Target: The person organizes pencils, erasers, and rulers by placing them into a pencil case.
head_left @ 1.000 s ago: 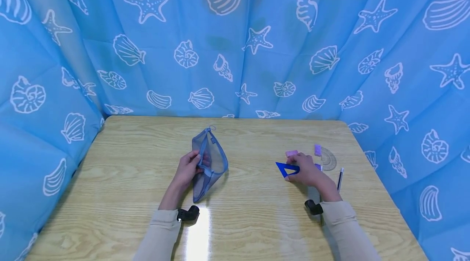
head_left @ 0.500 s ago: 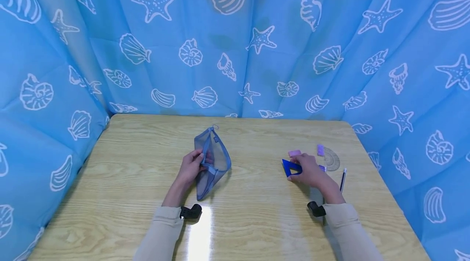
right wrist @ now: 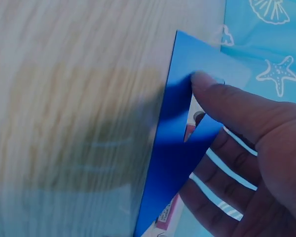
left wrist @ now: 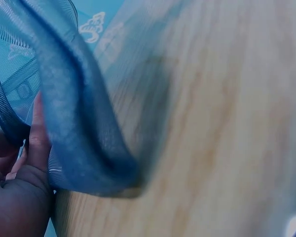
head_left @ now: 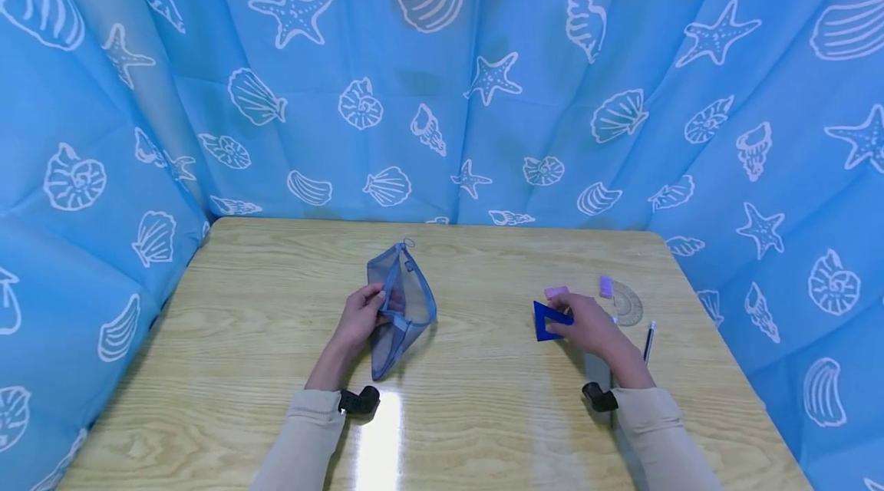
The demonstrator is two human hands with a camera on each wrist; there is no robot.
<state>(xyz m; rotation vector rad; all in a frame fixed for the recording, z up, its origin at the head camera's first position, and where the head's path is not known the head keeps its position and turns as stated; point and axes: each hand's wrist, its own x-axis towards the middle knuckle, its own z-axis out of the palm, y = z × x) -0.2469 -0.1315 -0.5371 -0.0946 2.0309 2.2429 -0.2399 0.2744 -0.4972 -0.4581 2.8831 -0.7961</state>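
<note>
My left hand [head_left: 359, 316] grips the edge of a blue-grey mesh zip pouch [head_left: 419, 298], whose mouth gapes open. In the left wrist view the thumb and fingers pinch the rim of the pouch [left wrist: 79, 108]. Over on the right, my right hand [head_left: 588, 327] holds a blue set square [head_left: 541, 322], a triangle with a triangular cut-out. The right wrist view has the thumb pressed on the near face of the set square [right wrist: 170, 138], with fingers behind it. How far it stands off the table cannot be told.
A pink eraser [head_left: 556, 292] lies just beyond the right hand. Beside it are a purple eraser [head_left: 605, 286], a clear protractor [head_left: 630, 305] and a dark pencil [head_left: 649, 342]. A greyish strip under the right wrist is partly hidden. Blue shell-print curtains [head_left: 428, 92] surround the wooden table [head_left: 276, 284].
The set square has turned in my right hand, so its long side now stands more upright. The left hand and pouch keep the same pose; the whole view has shifted slightly.
</note>
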